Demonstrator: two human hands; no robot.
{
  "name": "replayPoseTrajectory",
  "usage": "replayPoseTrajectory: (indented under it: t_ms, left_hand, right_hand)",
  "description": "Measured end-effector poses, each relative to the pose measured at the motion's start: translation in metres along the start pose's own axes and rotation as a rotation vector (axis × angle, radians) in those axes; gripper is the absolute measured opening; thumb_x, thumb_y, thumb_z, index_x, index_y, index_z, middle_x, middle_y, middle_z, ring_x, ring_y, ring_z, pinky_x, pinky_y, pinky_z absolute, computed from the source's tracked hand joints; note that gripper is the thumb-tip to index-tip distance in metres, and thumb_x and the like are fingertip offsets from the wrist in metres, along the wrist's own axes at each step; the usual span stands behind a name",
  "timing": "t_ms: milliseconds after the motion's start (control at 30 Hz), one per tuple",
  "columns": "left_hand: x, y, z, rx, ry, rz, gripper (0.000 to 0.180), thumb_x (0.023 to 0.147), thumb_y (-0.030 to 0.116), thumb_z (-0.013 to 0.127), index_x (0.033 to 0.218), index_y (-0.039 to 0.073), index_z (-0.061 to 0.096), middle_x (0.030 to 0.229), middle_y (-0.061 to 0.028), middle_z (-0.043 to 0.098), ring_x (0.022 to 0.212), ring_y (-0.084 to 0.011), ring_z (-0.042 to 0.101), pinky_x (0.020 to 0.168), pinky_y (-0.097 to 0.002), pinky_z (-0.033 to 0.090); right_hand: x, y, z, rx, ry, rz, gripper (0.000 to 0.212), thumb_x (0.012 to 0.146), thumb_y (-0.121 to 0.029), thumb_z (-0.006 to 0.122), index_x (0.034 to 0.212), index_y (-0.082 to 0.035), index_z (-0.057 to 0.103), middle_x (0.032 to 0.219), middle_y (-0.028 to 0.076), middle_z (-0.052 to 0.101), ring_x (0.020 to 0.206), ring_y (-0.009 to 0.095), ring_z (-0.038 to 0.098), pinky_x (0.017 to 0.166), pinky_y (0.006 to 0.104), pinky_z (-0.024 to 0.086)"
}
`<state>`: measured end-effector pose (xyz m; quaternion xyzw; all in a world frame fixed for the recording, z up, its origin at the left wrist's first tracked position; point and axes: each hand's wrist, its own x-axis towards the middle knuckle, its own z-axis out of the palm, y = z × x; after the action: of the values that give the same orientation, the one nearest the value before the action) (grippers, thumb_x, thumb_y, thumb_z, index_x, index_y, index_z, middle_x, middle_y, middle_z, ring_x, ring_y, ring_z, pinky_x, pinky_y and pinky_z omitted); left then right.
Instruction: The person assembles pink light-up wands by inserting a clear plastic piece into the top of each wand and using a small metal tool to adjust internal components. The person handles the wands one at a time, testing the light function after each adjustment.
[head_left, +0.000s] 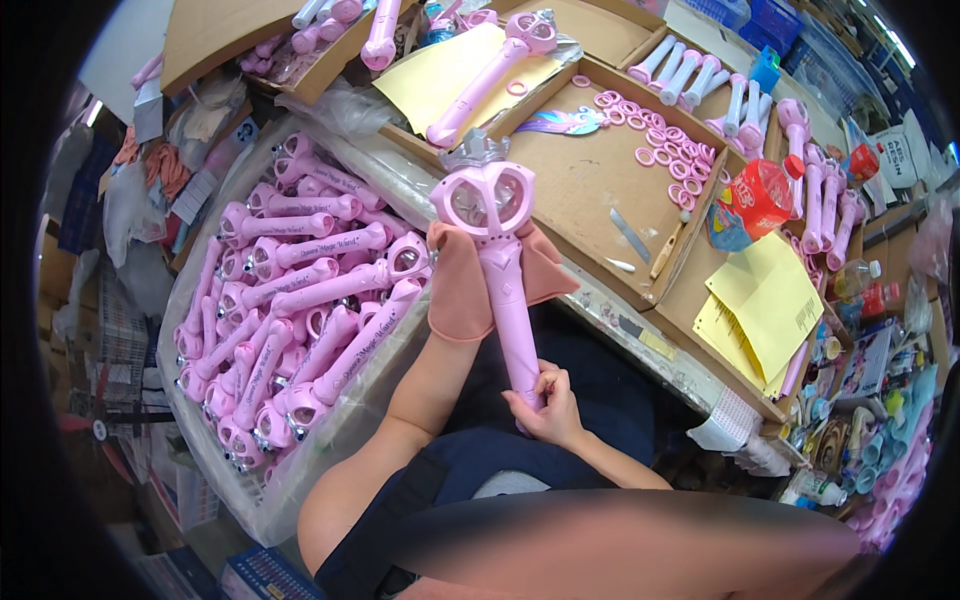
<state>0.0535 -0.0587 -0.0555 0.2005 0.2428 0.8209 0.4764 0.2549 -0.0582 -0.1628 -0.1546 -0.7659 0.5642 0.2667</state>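
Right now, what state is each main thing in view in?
Wand: held, crown end away from the person
Crown: on the wand's head
Right hand: closed on the wand's lower end
Cloth: spread behind the wand
Left hand: hidden by the cloth, grip unclear
Bin: heaped with wands
Rings: loose in the tray
Red bottle: capped

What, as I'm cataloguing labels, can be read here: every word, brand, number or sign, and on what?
I copy out no wording; here is where it stands:
Pink wands heaped at left: dark lettering along handles, readable on several.
White bag at far right: large dark letters, readable.
Yellow sheets at right: print too small to read.
Red-labelled bottle: print too blurred to read.
Wand in the right hand: no lettering visible.
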Motion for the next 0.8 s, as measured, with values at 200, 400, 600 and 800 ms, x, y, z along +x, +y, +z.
replayPoseTrajectory:
  t_ms: [200, 400, 600, 800]
  left_hand:
    - [0.001, -0.007, 0.005, 0.095, 0.197, -0.044, 0.058, 0.096, 0.059, 0.039, 0.115, 0.006, 0.055, 0.097, -0.0183, 0.065, 0.086, -0.0274, 0.065, 0.076, -0.0384, 0.055]
    - [-0.015, -0.026, -0.006, -0.012, -0.005, -0.132, 0.056, 0.095, 0.054, 0.042, 0.120, 0.005, 0.053, 0.104, -0.0151, 0.060, 0.095, -0.0270, 0.059, 0.081, -0.0407, 0.049]
    - [-0.020, -0.038, -0.017, 0.157, -0.031, -0.014, 0.058, 0.095, 0.051, 0.044, 0.127, 0.004, 0.050, 0.112, -0.0140, 0.056, 0.105, -0.0285, 0.054, 0.090, -0.0426, 0.044]
    - [-0.031, -0.019, -0.021, 0.846, -0.209, -0.044, 0.042, 0.094, 0.033, 0.054, 0.125, 0.005, 0.050, 0.116, -0.0096, 0.060, 0.113, -0.0292, 0.056, 0.092, -0.0489, 0.047]
  right_hand:
    - [-0.002, 0.003, -0.002, -0.059, 0.039, -0.031, 0.053, 0.083, -0.023, 0.084, 0.101, -0.004, 0.037, 0.119, 0.027, 0.060, 0.073, 0.025, 0.065, 0.061, 0.0336, 0.052]
    - [-0.002, 0.007, 0.000, -0.014, 0.043, -0.025, 0.053, 0.083, -0.023, 0.083, 0.100, -0.004, 0.037, 0.119, 0.027, 0.060, 0.074, 0.025, 0.065, 0.061, 0.0336, 0.052]
    - [-0.001, 0.005, 0.000, -0.005, 0.037, -0.048, 0.053, 0.083, -0.022, 0.083, 0.100, -0.004, 0.037, 0.119, 0.026, 0.061, 0.074, 0.024, 0.065, 0.062, 0.0331, 0.053]
    - [-0.003, 0.004, 0.000, 0.000, 0.038, 0.018, 0.052, 0.083, -0.024, 0.084, 0.099, -0.004, 0.038, 0.118, 0.026, 0.061, 0.074, 0.023, 0.064, 0.062, 0.0329, 0.052]
